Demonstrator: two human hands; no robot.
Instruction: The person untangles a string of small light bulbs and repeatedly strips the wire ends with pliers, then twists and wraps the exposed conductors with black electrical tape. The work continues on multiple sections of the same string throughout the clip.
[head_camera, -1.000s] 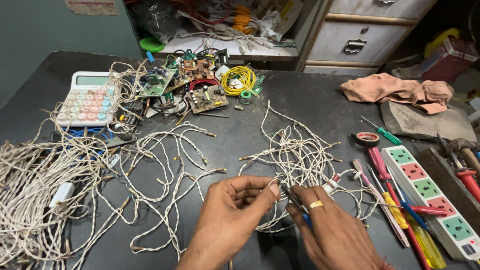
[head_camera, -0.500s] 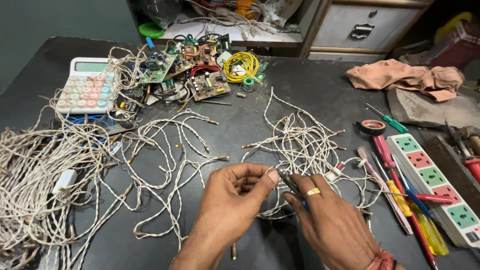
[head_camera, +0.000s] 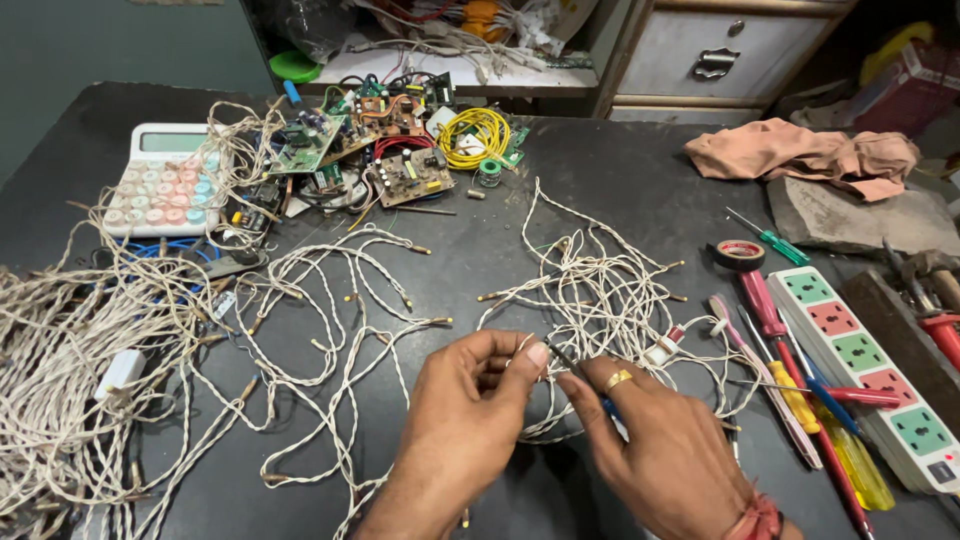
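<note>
The left hand pinches a twisted white wire between thumb and fingertips near the bench's front edge, and the right hand (a ring on one finger) grips a thin dark tool, its tip touching the left thumb. The wire spreads in loops behind both hands. Screwdrivers and a power strip lie toward the right edge; a calculator sits by the back left corner.
</note>
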